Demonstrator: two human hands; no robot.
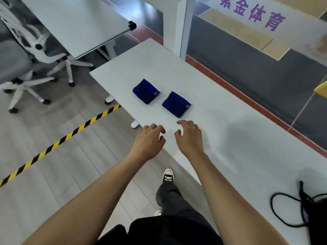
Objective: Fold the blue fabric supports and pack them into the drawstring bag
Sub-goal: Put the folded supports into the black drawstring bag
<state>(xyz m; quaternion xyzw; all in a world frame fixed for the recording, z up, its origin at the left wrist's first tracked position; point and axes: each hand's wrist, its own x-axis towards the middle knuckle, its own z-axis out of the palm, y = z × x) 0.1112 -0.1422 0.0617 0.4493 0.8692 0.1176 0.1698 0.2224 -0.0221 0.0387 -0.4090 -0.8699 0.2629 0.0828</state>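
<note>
While hovering, left hand point(149, 140) and right hand point(190, 137) loosely curled, empty, near two blue supports point(146, 91).

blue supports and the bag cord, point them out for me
left blue support point(146, 91), head view, middle of its top face
right blue support point(176, 104), head view, middle of its top face
black drawstring cord point(273, 212), head view, left side of its loop

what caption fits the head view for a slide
Both empty hands hover near two folded blue supports.

two folded blue supports point(146, 91) point(176, 104) on white table point(230, 138), both hands point(149, 140) point(190, 137) empty, hovering near
</note>
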